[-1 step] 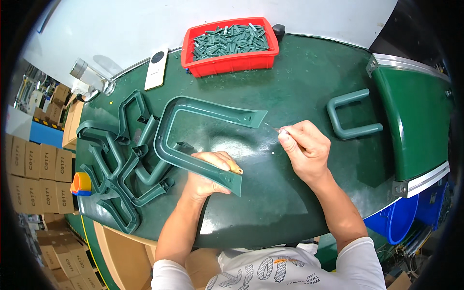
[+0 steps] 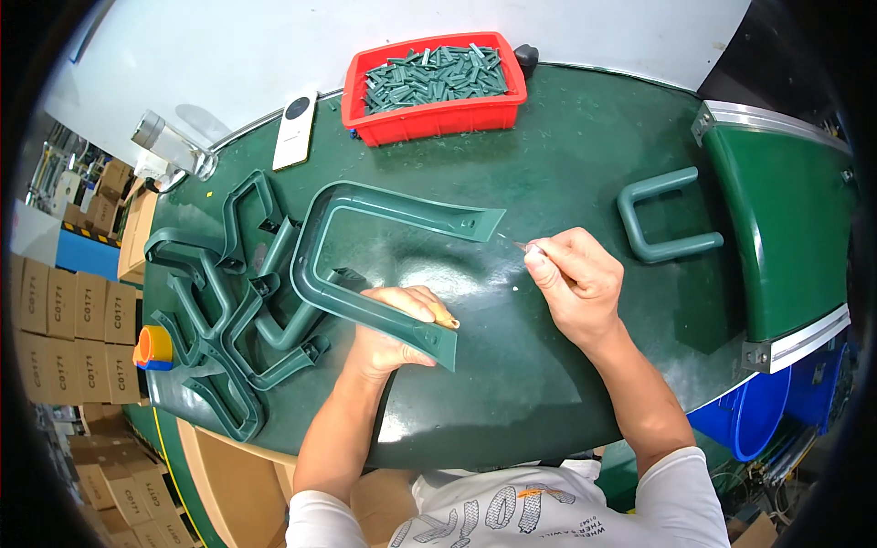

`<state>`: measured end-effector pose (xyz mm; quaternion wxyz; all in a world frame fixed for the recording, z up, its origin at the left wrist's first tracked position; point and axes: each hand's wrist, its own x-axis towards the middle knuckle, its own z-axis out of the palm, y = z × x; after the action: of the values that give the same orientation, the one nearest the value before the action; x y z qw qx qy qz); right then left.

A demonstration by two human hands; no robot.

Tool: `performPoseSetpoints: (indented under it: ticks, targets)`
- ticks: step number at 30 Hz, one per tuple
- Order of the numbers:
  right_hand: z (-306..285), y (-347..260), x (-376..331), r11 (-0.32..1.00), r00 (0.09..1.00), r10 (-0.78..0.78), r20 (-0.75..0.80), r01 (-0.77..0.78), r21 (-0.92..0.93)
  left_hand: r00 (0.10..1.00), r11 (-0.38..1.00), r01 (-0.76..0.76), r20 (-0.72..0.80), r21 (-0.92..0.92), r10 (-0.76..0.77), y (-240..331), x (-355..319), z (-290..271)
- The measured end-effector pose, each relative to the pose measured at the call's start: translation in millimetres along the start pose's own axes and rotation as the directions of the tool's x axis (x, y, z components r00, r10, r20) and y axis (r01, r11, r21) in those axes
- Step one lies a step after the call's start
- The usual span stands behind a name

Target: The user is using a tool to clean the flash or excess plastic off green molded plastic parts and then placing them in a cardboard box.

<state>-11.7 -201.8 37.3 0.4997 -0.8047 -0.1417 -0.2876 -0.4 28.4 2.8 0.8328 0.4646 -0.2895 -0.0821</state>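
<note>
My left hand is closed round the lower arm of a U-shaped green plastic channel, its hollow side facing up and its two ends pointing right. A yellowish-brown piece, perhaps a finger cover, shows at a fingertip of that hand. My right hand pinches a thin, pointed tool; most of it is hidden in the fingers and I cannot make out its kind. The tool's tip is close to the end of the channel's upper arm. Whether they touch, I cannot tell.
Several similar green channels lie heaped at left, beside an orange-and-yellow tape roll. A red bin of small green strips stands at the back, near a phone and a glass bottle. Another U-piece lies by a green conveyor.
</note>
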Motion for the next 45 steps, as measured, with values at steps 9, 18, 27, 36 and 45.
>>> performPoseSetpoints:
  ticks: [9,18,27,36,45]
  targets:
    - [4.4,1.3,-4.0,1.0,1.0,0.005,0.023,-0.004,-0.009,1.0,1.0,0.006,-0.006,0.026,-0.006,-0.1,-0.9,0.4]
    - [5.0,4.6,-3.0,0.997,0.999,-0.048,-0.003,0.047,-0.064,1.0,1.0,0.003,0.019,-0.005,-0.003,0.3,-0.6,3.2]
    - [4.5,5.1,-1.7,0.991,0.993,-0.059,-0.103,0.045,-0.13,1.0,1.0,0.007,0.028,-0.019,-0.007,-0.8,-0.7,6.8]
    - [-6.7,17.5,7.4,0.971,0.974,0.06,-0.217,-0.107,-0.213,0.997,0.999,0.033,0.065,0.013,-0.034,-1.3,-0.5,7.2]
    - [-25.2,11.6,12.2,0.542,0.756,0.475,0.45,-0.654,0.527,0.997,0.998,0.031,0.063,0.047,-0.034,-2.7,-1.9,1.1]
